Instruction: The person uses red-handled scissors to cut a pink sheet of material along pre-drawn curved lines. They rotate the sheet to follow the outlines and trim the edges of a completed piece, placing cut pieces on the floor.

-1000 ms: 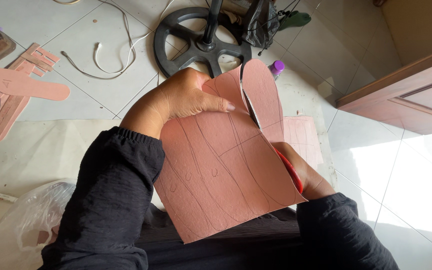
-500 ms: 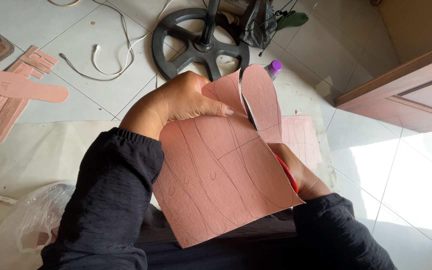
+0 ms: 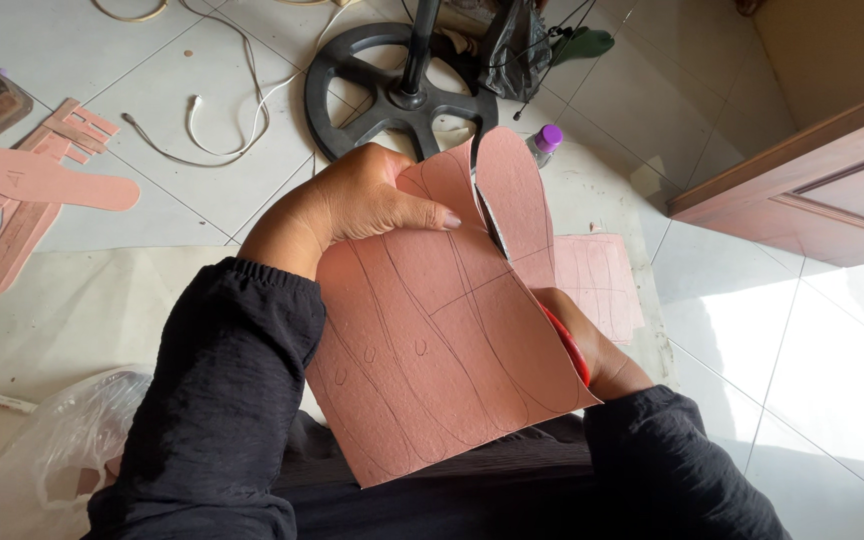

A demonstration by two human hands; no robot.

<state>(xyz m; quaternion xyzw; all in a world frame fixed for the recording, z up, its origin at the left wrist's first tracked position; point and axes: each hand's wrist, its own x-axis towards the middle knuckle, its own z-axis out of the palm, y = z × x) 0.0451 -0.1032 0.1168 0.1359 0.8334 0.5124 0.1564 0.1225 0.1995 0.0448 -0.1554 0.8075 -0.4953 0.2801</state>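
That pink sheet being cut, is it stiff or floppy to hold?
Probably semi-stiff: the pink sheet stands out flat from the left hand that pinches one edge. Still bendable, since the cut flap curls aside at the scissors. It looks thin and likely light.

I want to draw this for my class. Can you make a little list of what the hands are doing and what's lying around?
Left hand: grips the top edge of the pink sheet
Right hand: mostly hidden behind the sheet, holding red-handled scissors
Sheet: pencil-lined, partly cut at the top
Floor left: pink insole shape
Floor top: black wheel-shaped base, white cable
Lower left: clear plastic bag
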